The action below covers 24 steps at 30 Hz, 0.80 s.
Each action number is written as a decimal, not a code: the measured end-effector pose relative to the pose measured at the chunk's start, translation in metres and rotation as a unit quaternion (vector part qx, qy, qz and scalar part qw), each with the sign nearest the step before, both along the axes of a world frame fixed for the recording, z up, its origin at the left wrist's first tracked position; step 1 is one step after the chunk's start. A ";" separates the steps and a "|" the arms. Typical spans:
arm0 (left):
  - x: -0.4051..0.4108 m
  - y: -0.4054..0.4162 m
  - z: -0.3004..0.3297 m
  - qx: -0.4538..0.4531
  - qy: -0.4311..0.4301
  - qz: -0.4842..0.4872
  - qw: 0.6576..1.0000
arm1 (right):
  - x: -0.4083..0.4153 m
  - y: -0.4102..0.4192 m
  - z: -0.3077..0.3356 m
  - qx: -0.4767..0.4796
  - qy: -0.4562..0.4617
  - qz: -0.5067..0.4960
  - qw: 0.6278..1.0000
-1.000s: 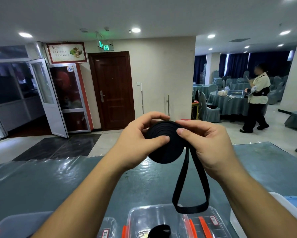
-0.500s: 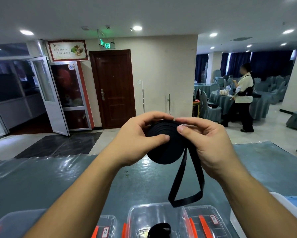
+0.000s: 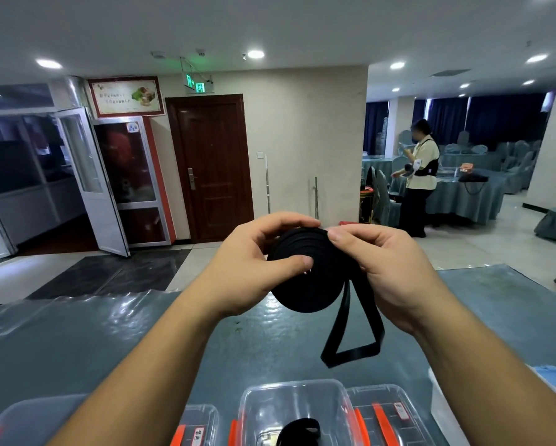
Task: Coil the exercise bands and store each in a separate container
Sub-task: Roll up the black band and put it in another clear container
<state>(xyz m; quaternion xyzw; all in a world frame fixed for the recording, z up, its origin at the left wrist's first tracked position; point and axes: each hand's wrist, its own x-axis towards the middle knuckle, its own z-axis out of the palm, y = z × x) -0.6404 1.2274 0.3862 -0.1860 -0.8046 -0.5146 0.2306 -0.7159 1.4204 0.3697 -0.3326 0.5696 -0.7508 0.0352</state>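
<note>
Band: the black exercise band [image 3: 305, 272] is held up over the near table [image 3: 77, 342], mostly wound into a flat disc, between both hands.
Left hand: the left hand [image 3: 251, 268] pinches the coil, thumb pressed on its near face, fingers curled over the top edge.
Right hand: the right hand [image 3: 389, 268] grips the coil's right edge, fingers curled over the top and feeding the strap.
Change: the loose tail [image 3: 350, 346] hangs shorter than a second ago, its bottom loop higher above the boxes; the coil looks a touch fatter.
Meaning: I'd say only a few turns remain before this band is fully coiled.
Containers: a clear container [image 3: 299, 400] at the near edge already holds another coiled band [image 3: 299, 429]; this one will likely need a different box.
</note>
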 end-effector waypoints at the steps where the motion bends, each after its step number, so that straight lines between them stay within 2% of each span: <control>1: 0.000 0.000 -0.001 0.009 -0.001 -0.003 1.000 | -0.001 0.001 -0.001 0.015 0.016 -0.001 1.000; 6: -0.001 0.005 -0.004 0.051 -0.017 -0.030 0.998 | 0.001 0.003 -0.003 0.014 0.079 -0.042 0.996; 10: 0.000 0.005 0.000 0.015 -0.011 -0.025 1.000 | -0.002 0.003 -0.006 0.028 0.071 -0.037 0.996; 15: -0.001 0.006 -0.003 0.056 0.011 0.007 0.998 | -0.005 0.008 -0.004 0.029 0.053 -0.013 0.998; 21: -0.001 0.003 0.001 -0.067 0.000 0.012 0.998 | -0.009 0.008 -0.008 0.051 0.045 -0.004 0.998; 24: -0.002 0.000 -0.001 -0.023 0.007 0.018 1.000 | -0.010 0.006 -0.009 0.046 0.025 0.003 0.999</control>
